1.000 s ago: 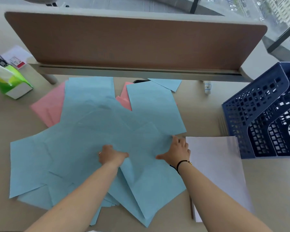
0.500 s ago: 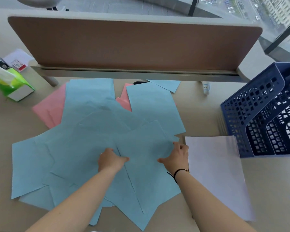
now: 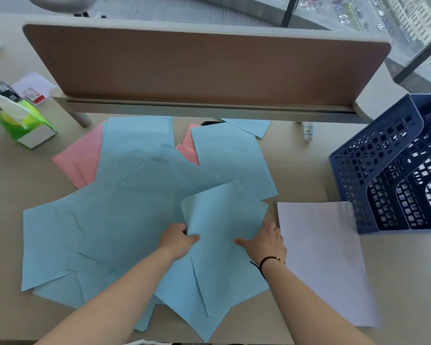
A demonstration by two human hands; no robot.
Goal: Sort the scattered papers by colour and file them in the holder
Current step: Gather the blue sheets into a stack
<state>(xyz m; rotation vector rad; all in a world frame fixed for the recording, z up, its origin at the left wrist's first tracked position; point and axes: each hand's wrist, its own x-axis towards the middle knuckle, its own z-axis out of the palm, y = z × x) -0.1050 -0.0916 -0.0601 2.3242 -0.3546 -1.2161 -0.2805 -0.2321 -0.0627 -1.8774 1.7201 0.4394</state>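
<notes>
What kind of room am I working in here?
Most likely an office on a high floor: a desk with a brown divider panel, a blue file holder, and a window overlooking streets and parked cars.

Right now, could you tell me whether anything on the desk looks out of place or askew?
Yes: the light blue paper sheets lie fanned at all angles, overlapping, and cover the pink paper sheets. The white paper stack is neat. The dark blue perforated plastic holder looks empty.

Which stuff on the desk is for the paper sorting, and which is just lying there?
For the job:
blue papers
pink papers
white papers
blue holder

Just lying about:
green tissue box
small white bottle
card
</notes>
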